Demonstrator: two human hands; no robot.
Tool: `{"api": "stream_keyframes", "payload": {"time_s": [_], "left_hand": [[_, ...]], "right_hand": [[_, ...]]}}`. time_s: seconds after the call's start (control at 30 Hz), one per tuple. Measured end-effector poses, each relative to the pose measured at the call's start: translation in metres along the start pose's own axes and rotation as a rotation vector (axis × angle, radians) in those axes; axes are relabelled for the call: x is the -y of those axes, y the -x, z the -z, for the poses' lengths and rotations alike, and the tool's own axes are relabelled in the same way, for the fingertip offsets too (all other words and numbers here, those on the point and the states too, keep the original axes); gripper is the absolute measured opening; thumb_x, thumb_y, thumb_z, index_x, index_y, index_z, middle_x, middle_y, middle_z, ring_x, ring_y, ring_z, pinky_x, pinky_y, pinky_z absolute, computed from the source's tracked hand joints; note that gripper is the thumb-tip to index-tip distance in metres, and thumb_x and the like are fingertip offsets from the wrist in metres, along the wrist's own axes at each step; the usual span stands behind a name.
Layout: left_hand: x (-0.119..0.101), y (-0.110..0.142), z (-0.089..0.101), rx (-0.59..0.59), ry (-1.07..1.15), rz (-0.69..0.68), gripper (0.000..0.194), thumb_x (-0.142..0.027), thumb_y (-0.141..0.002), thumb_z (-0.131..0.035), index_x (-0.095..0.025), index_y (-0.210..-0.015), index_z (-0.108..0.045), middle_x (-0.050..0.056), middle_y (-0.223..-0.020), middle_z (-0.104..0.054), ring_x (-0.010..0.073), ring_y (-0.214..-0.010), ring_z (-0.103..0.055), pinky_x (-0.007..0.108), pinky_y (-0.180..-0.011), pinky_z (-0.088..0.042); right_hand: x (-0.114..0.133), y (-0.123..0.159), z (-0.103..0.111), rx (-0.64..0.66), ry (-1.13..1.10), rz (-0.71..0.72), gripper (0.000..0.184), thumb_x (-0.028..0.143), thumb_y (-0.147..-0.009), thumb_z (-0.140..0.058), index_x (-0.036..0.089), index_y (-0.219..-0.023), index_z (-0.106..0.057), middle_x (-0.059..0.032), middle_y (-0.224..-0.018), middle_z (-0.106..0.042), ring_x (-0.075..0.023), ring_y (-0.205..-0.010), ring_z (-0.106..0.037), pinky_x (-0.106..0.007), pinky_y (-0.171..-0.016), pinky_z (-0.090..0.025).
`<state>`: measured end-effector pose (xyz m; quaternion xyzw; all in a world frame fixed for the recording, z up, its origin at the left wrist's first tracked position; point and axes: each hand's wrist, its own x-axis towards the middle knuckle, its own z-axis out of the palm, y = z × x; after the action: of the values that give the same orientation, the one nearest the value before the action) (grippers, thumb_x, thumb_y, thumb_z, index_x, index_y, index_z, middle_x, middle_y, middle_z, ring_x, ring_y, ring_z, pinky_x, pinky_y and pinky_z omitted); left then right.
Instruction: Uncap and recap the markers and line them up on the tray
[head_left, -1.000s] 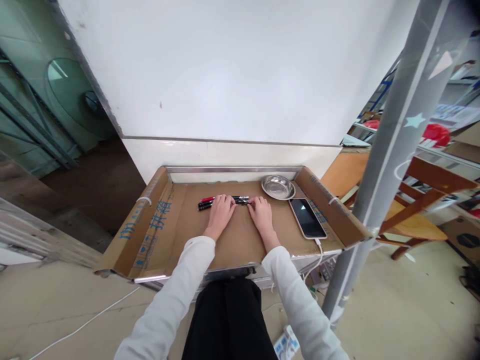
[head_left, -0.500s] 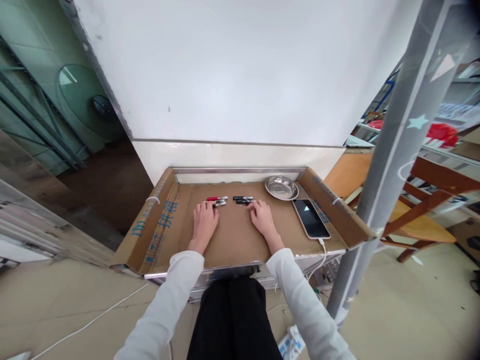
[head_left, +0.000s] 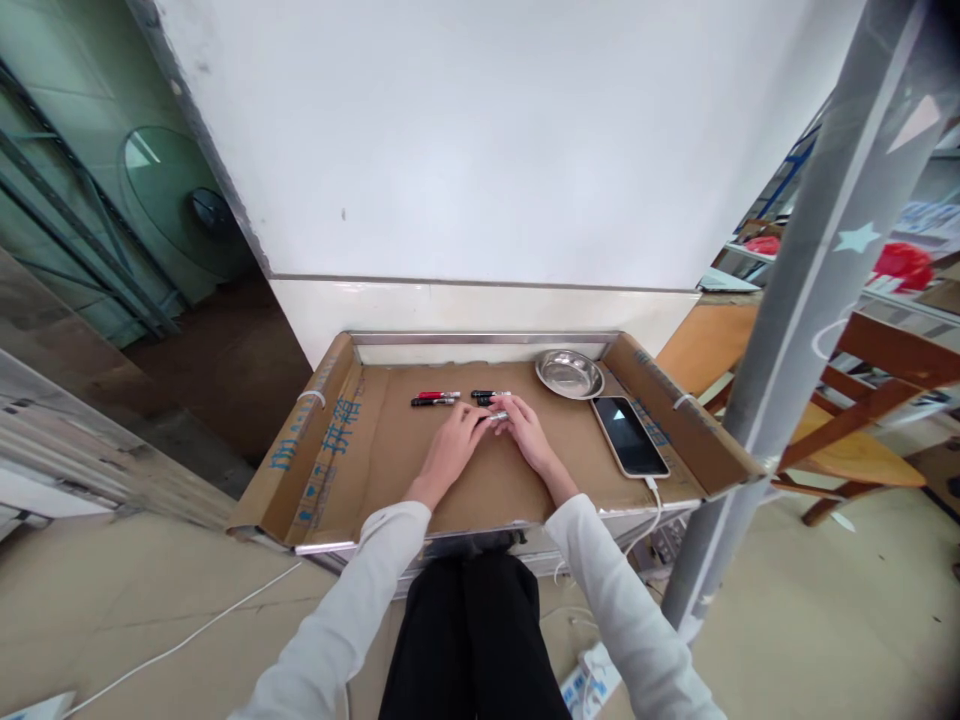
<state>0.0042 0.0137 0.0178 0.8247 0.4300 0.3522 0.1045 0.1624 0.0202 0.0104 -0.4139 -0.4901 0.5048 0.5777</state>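
Observation:
My left hand and my right hand meet at the middle of a cardboard-lined tray. Both pinch the ends of a small pen held between their fingertips. Just beyond them a red pen and a black pen lie side by side on the left. Another black pen lies to their right, close to my right fingers.
A steel dish sits at the tray's back right, and a phone on a white cable lies beside it. A grey post stands at the right, with wooden chairs behind. A white wall closes the back.
My left hand moved right from the red and black pens to join my right hand. Together they now hold one pen taken from the right-hand group.

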Motion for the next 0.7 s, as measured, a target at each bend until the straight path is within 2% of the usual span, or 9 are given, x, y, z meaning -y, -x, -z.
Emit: {"api": "stream_keyframes", "payload": {"time_s": [0.07, 0.2, 0.3, 0.47, 0.7], "left_hand": [[-0.011, -0.006, -0.006, -0.037, 0.070, -0.050, 0.026, -0.034, -0.092, -0.038, -0.024, -0.113, -0.050, 0.005, -0.107, -0.050, 0.0143, -0.092, -0.058, 0.028, -0.080, -0.048], [-0.019, -0.012, -0.014, -0.238, 0.216, -0.110, 0.031, -0.032, -0.090, -0.045, -0.021, -0.120, -0.044, 0.009, -0.117, -0.048, 0.0153, -0.106, -0.054, 0.029, -0.090, -0.048], [-0.017, -0.013, -0.014, -0.228, 0.258, -0.178, 0.027, -0.028, -0.091, -0.043, -0.023, -0.118, -0.046, 0.007, -0.117, -0.052, 0.0153, -0.110, -0.054, 0.031, -0.095, -0.046], [-0.013, -0.013, -0.014, -0.204, 0.310, -0.068, 0.027, -0.029, -0.092, -0.042, -0.023, -0.117, -0.047, 0.006, -0.110, -0.059, 0.0131, -0.096, -0.060, 0.030, -0.089, -0.049], [-0.006, -0.014, -0.019, -0.367, 0.361, 0.029, 0.025, -0.032, -0.090, -0.045, -0.020, -0.112, -0.047, 0.008, -0.107, -0.060, 0.0139, -0.092, -0.062, 0.031, -0.084, -0.051]], "right_hand": [[0.001, -0.001, 0.002, 0.015, -0.148, -0.068, 0.027, 0.041, -0.073, -0.063, 0.020, -0.090, -0.064, -0.0003, -0.081, -0.064, -0.0089, -0.062, -0.055, -0.020, -0.055, -0.045], [0.003, -0.002, 0.008, -0.036, -0.334, -0.140, 0.020, 0.031, -0.070, -0.068, 0.020, -0.087, -0.066, 0.0010, -0.079, -0.066, -0.0079, -0.063, -0.056, -0.018, -0.055, -0.046], [0.005, -0.001, 0.009, -0.037, -0.390, -0.171, 0.017, 0.028, -0.071, -0.067, 0.019, -0.085, -0.068, 0.0005, -0.083, -0.067, -0.0079, -0.066, -0.056, -0.018, -0.056, -0.047], [0.006, -0.002, 0.009, -0.016, -0.425, -0.233, 0.018, 0.027, -0.073, -0.065, 0.017, -0.087, -0.069, -0.0012, -0.082, -0.067, -0.0065, -0.062, -0.057, -0.017, -0.058, -0.050], [0.000, -0.006, 0.017, -0.054, -0.355, -0.211, 0.019, 0.028, -0.072, -0.066, 0.018, -0.089, -0.068, -0.0032, -0.088, -0.069, -0.0097, -0.067, -0.062, -0.022, -0.068, -0.055]]}}
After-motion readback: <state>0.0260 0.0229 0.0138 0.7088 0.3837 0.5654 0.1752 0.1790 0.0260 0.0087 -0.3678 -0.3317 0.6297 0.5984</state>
